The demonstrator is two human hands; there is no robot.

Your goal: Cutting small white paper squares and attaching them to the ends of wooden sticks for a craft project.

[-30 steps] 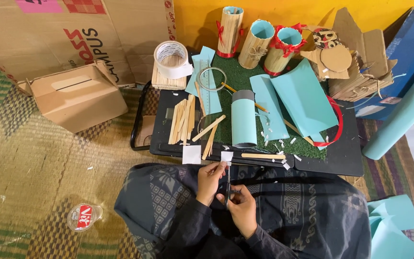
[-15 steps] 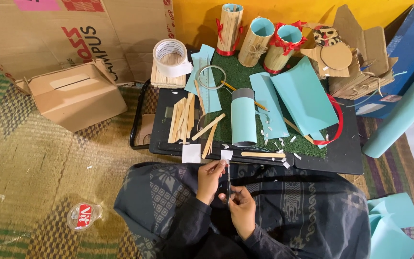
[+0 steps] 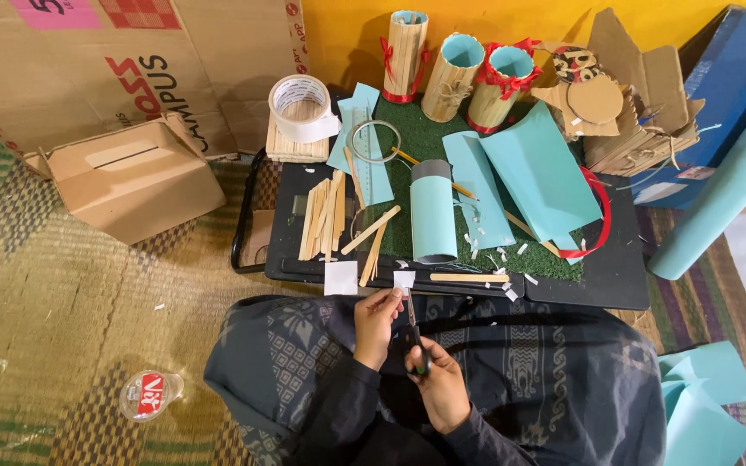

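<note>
Head view | left hand (image 3: 376,326) pinches small white paper square (image 3: 404,280) over lap, just before black surface (image 3: 597,276) | right hand (image 3: 439,384) clenched on scissors (image 3: 414,336), blades at square | risk: tiny piece slips, cut nears fingertips | stick-clad cups (image 3: 458,76): contents hidden.

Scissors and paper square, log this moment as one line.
right hand: holds scissors | left hand: holds white paper square | blades at square
</note>
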